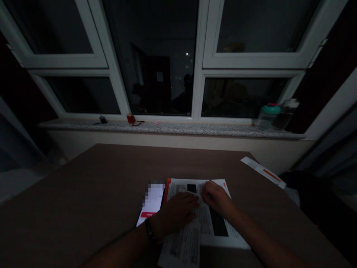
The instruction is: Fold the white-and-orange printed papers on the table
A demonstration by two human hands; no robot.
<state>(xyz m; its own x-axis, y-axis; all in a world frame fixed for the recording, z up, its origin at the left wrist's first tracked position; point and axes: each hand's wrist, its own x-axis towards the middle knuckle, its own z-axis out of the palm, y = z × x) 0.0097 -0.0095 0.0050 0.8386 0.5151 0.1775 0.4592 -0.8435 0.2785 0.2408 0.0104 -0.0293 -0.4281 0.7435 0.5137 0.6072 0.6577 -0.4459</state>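
Observation:
A printed booklet (205, 240) with an orange strip along its left side lies on the table. Over its left part is a narrower printed sheet (181, 247), reaching past the booklet's near edge. My left hand (178, 210), with a dark band at the wrist, lies flat on this sheet, fingers stretched to the right. On the booklet's upper part, my right hand (216, 196) is closed, its curled fingers close to the left fingertips. What those fingers hold, if anything, is hidden. Beside the booklet on the left lies a lit phone (149, 204), partly behind my left hand.
A white paper strip (263, 172) with an orange mark lies at the table's right edge. Along the windowsill (178, 127) stand a small red container (130, 118), a small dark object (103, 119), a teal-lidded bottle (267, 117) and a clear bottle (286, 115).

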